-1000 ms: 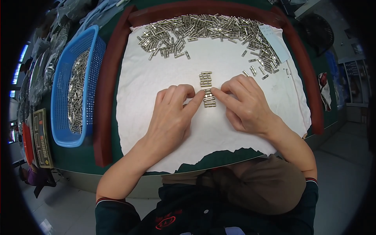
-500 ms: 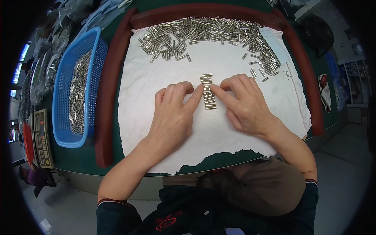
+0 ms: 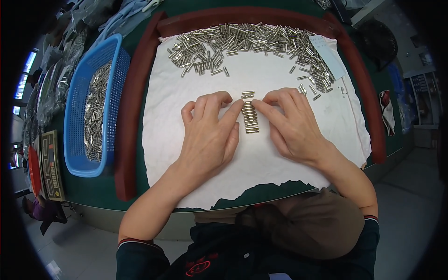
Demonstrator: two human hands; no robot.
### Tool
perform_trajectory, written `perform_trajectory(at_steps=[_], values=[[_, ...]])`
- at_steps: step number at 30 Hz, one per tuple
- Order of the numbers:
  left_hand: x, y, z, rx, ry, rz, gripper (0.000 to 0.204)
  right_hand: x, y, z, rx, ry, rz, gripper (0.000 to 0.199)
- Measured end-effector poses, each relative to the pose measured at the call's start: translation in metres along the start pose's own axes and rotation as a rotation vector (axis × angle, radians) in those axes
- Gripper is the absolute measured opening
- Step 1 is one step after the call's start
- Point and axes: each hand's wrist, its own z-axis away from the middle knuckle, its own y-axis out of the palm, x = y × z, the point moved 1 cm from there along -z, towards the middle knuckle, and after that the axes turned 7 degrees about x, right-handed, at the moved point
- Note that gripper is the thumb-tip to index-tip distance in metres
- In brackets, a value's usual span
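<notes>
Flanking a row of crosswise-lying metal pins with index fingers of left hand and right hand, equally near, clenching none; having most of this row below the fingertips.

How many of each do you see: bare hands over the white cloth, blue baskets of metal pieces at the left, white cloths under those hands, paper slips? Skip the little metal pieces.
Bare hands: 2 (left hand, right hand)
Blue basket: 1
White cloth: 1
Pale-blue paper slip: 1
Total: 5
</notes>
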Motion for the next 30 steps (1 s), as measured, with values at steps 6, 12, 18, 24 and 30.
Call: perform_trajectory(at_steps=[6,12,18,24,30], values=[[-0.001,0.006,-0.007,-0.052,-0.018,-0.026,0.048,0.002,0.004,-0.006,-0.089,0.076,0.068,0.047],[0.004,0.002,-0.007,-0.037,-0.005,0.04,0.053,-0.003,0.001,-0.001,-0.098,0.055,-0.015,0.049],[0.0,0.004,-0.007,-0.036,0.009,-0.02,0.051,-0.001,0.006,-0.002,-0.095,0.061,0.059,0.051],[0.0,0.001,-0.009,-0.134,0.056,0.049,0.048,-0.002,0.003,-0.001,-0.153,0.062,0.025,0.05],[-0.002,-0.004,-0.008,-0.188,0.132,0.072,0.041,-0.008,-0.002,-0.001,-0.279,0.074,-0.038,0.043]])
